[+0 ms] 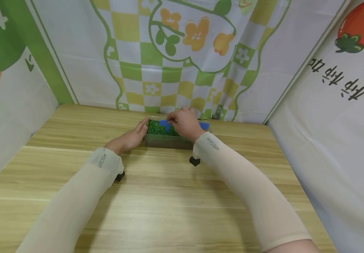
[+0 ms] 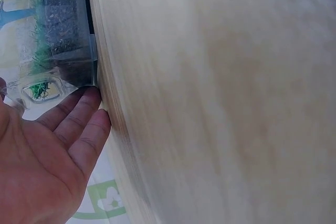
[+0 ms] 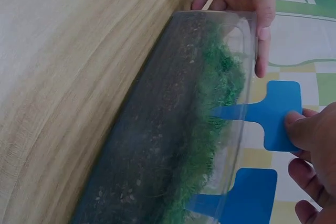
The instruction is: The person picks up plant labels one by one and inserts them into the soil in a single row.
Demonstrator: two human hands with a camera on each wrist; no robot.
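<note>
A clear plastic box (image 1: 169,141) holding dark soil and green grass-like growth (image 3: 220,69) stands on the wooden table near the back wall. My right hand (image 1: 185,123) pinches a blue T-shaped plant label (image 3: 283,121) between thumb and fingers. That label stands upright, its narrow stem down in the green growth. Another blue plant label (image 3: 254,195) stands beside it, nearer the box's right end. At the left end of the box, my left hand (image 1: 128,138) touches the wall with fairly straight fingers (image 2: 86,142).
The wooden table (image 1: 156,196) stretches from the box toward me. Behind it hangs a checked, flower-printed cloth (image 1: 175,73), close to the box's back side. White printed sheets close off the left and right sides. A small black piece (image 1: 195,161) shows under the right sleeve cuff.
</note>
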